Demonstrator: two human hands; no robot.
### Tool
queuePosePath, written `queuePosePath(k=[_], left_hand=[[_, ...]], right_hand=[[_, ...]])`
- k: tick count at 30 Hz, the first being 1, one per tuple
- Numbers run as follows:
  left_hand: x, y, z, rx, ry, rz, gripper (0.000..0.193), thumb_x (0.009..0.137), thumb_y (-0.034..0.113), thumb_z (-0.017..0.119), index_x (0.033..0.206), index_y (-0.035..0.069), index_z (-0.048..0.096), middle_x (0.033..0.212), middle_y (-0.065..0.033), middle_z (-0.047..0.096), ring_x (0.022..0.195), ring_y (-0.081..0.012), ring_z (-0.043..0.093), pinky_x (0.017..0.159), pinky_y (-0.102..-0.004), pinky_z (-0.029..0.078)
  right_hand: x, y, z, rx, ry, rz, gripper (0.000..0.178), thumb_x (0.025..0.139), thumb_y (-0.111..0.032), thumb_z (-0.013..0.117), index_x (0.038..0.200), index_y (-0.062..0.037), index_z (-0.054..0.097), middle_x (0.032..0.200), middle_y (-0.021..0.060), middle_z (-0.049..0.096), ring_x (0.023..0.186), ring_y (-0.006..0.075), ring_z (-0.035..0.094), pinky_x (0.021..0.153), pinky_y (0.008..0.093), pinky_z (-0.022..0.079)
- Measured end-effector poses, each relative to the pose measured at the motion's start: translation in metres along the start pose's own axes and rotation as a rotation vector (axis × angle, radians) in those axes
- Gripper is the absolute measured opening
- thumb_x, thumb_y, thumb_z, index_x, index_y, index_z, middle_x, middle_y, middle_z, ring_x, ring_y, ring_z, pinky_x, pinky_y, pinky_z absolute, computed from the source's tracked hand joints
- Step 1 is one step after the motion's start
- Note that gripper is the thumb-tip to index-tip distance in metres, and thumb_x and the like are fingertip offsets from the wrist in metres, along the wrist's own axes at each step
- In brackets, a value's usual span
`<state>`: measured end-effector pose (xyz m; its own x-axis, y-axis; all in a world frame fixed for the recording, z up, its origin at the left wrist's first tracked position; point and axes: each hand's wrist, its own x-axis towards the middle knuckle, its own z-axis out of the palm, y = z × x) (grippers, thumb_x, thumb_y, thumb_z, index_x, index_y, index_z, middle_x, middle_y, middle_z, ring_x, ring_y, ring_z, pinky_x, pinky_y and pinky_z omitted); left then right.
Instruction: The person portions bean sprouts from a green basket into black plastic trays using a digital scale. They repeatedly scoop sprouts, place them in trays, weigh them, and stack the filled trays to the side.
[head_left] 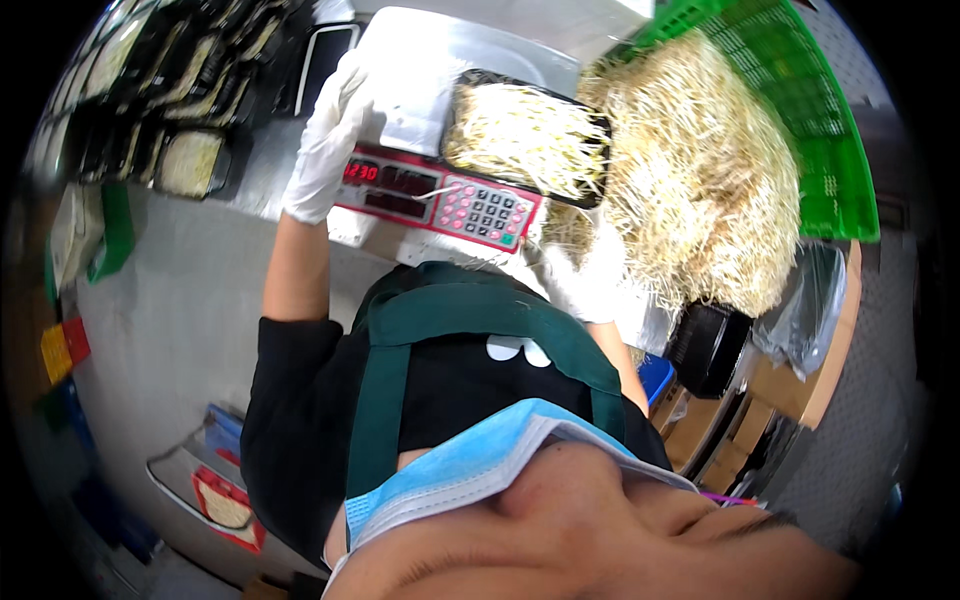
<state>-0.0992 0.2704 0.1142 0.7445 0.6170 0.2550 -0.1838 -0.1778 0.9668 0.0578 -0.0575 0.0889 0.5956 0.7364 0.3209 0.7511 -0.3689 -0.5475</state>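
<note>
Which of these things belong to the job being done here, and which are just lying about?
Likely part of the job:
Digital scale, beside the gloved left hand
Black tray of sprouts, near the gloved right hand
Sprout heap
Green crate
Filled trays at left

Probably just lying about:
White-edged dark rectangle
Clear plastic bag

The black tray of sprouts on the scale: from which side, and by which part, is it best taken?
Probably by the left short rim of the black tray, coming from the left. The scale plate is bare there, leaving room, and the left hand is on that side. The sprout pile crowds the right side; sprouts fill the tray, so gripping from above might crush them.
</note>
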Motion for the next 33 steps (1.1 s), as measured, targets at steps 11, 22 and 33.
queuePosePath(k=[11,22,33], left_hand=[[0.013,0.009,0.068,0.602,-0.125,0.420,0.084,0.080,0.045,0.068,0.140,-0.002,0.033,0.132,-0.0246,0.044,0.125,-0.0382,0.041,0.107,-0.0488,0.024],[0.032,0.016,0.119,1.049,-0.361,0.480,0.086,0.074,0.052,0.068,0.140,0.006,0.039,0.130,-0.0162,0.051,0.119,-0.0305,0.047,0.107,-0.0473,0.023],[0.032,0.013,0.119,0.954,-0.438,0.500,0.085,0.076,0.052,0.067,0.141,0.007,0.037,0.132,-0.0163,0.049,0.118,-0.0307,0.046,0.104,-0.0478,0.028]], right_hand=[[0.083,0.017,-0.018,0.699,0.198,0.212,0.057,0.092,-0.016,0.055,0.141,-0.0004,0.032,0.144,0.0156,0.037,0.133,0.0253,0.037,0.112,0.0369,0.027],[0.123,-0.003,-0.031,0.143,0.149,-0.075,0.042,0.089,-0.031,0.058,0.122,-0.0043,0.059,0.114,0.0193,0.063,0.099,0.0303,0.063,0.086,0.0368,0.049],[0.105,0.131,-0.051,0.309,0.258,0.460,0.033,0.079,-0.042,0.072,0.100,-0.0164,0.073,0.097,0.0055,0.071,0.085,0.0134,0.065,0.077,0.0284,0.051]])
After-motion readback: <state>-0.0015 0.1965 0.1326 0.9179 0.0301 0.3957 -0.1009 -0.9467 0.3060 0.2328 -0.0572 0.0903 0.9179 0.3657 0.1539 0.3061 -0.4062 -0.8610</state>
